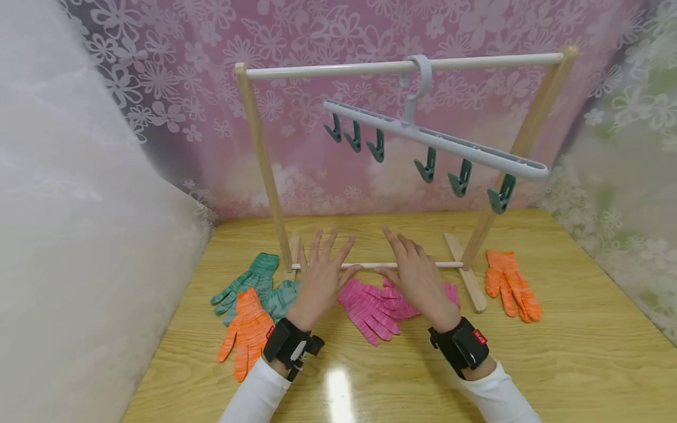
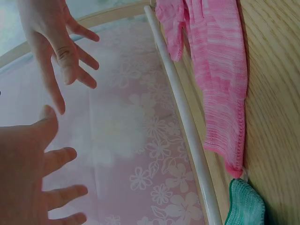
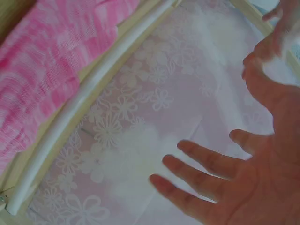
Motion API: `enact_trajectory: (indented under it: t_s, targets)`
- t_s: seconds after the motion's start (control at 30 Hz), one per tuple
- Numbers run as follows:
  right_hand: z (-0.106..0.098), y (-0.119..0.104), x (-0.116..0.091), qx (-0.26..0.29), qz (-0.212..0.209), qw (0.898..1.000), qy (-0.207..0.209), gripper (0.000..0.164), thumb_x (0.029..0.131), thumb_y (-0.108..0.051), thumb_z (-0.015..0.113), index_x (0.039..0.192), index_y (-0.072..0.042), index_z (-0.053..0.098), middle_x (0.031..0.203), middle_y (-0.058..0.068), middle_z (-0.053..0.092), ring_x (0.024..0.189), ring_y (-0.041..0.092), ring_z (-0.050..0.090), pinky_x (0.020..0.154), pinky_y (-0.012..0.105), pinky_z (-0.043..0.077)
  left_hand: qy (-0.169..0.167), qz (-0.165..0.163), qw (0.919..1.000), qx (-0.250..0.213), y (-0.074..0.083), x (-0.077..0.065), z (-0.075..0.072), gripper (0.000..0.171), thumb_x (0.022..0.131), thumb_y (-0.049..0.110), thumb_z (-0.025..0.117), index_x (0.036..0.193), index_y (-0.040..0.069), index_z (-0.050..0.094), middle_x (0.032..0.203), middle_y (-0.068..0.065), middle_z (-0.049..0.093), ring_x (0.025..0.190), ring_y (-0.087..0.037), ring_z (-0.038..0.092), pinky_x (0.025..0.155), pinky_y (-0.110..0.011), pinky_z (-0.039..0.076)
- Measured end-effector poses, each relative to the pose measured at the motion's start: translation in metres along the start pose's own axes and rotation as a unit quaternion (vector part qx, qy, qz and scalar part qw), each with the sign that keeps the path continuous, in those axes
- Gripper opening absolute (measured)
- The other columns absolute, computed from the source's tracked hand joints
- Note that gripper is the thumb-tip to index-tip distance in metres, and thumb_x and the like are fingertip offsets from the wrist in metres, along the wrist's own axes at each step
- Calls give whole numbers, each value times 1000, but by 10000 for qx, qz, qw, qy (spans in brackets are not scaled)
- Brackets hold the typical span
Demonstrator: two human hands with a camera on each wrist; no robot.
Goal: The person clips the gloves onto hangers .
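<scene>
A pink floral backdrop (image 1: 222,141) rises behind our wood-grain table (image 1: 391,382). Our left hand (image 1: 319,279) and right hand (image 1: 419,279) hover empty, fingers spread, apparently poised; gripping would call for lowering and curling them. On the table below, one pink knit glove (image 1: 368,308) slants, fingers toward us and rightward; beyond, the clip hanger (image 1: 468,149) runs far-left to near-right.

Pink floral sheeting (image 1: 195,117) backs a wood-grain table (image 1: 560,370).

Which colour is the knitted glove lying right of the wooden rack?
The glove is orange, with paler streaks; the head view shows it best.
</scene>
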State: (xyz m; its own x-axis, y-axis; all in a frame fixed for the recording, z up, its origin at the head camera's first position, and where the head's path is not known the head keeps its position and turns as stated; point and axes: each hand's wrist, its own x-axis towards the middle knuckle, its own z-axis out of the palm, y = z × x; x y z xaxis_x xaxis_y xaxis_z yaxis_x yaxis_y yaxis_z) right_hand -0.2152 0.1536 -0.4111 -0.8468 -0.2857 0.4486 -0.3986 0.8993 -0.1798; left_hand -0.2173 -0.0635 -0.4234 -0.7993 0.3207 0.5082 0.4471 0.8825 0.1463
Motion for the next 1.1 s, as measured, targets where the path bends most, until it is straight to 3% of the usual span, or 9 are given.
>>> enact_trajectory:
  t_s: [0.07, 0.17, 0.27, 0.37, 0.57, 0.7, 0.77, 0.97, 1.1]
  targets:
    - [0, 0, -1, 128, 67, 9998, 98, 82, 89, -36, 79, 158, -15, 38, 129, 25, 64, 97, 43, 67, 69, 49, 58, 161, 70, 9998, -126, 1, 2, -1, 54, 101, 47, 58, 149, 22, 53, 150, -15, 52, 144, -38, 39, 114, -65, 31]
    - [-1, 4, -2, 340, 268, 9989, 194, 61, 90, -32, 79, 143, -12, 57, 106, 16, 73, 69, 29, 66, 47, 31, 47, 541, 175, 9975, -409, 2, 4, -6, 39, 101, 37, 63, 134, 17, 67, 132, -10, 66, 125, -31, 59, 104, -51, 48]
    - [-6, 14, -6, 467, 402, 9972, 417, 33, 91, -30, 78, 115, -9, 72, 86, 8, 74, 57, 18, 62, 41, 24, 35, 907, 181, 9937, -632, 2, 6, -10, 26, 101, 31, 66, 119, 15, 75, 115, -6, 73, 103, -25, 69, 85, -40, 58]
    - [-15, 29, -9, 471, 379, 9950, 796, 21, 92, -29, 77, 92, -8, 72, 68, 5, 67, 47, 14, 53, 39, 24, 30, 1113, 106, 9905, -799, -2, 7, -15, 23, 102, 30, 64, 112, 14, 77, 103, -4, 76, 83, -21, 71, 66, -33, 58]
    - [-34, 68, -15, 180, 466, 9864, 1568, 33, 99, -30, 68, 74, -11, 59, 53, 1, 41, 42, 11, 25, 42, 27, 15, 1233, -13, 9888, -842, -14, 7, -24, 23, 101, 30, 66, 108, 13, 79, 94, -5, 77, 65, -17, 69, 52, -28, 52]
    - [-46, 92, -17, -249, 475, 9749, 2160, 46, 102, -44, 58, 71, -9, 60, 49, 5, 42, 42, 6, 19, 42, 28, 13, 1342, -190, 9879, -752, -27, 6, -33, 23, 100, 32, 66, 108, 15, 79, 94, -4, 77, 56, -17, 64, 40, -25, 37]
    - [-52, 103, -17, -313, 463, 9706, 2340, 44, 99, -42, 62, 74, -6, 63, 50, 9, 49, 42, 0, 19, 40, 28, 16, 1471, -247, 9853, -828, -35, 6, -39, 23, 101, 32, 66, 108, 14, 79, 94, -4, 77, 59, -18, 66, 42, -27, 41]
    - [-64, 132, -18, -192, 1237, 9682, 2165, 34, 89, -27, 79, 86, -1, 57, 59, 14, 52, 39, 16, 32, 39, 31, 20, 2131, -458, 9654, -1430, -64, 11, -59, 22, 102, 25, 65, 104, 8, 78, 94, -9, 77, 73, -24, 74, 64, -37, 61]
    - [-67, 148, -15, 108, 1792, 9611, 2096, 39, 91, -25, 79, 102, 3, 53, 80, 20, 57, 56, 33, 50, 45, 37, 31, 2946, -654, 9332, -1950, -86, 21, -70, 19, 101, 18, 65, 107, 4, 76, 99, -13, 74, 81, -29, 71, 69, -42, 61]
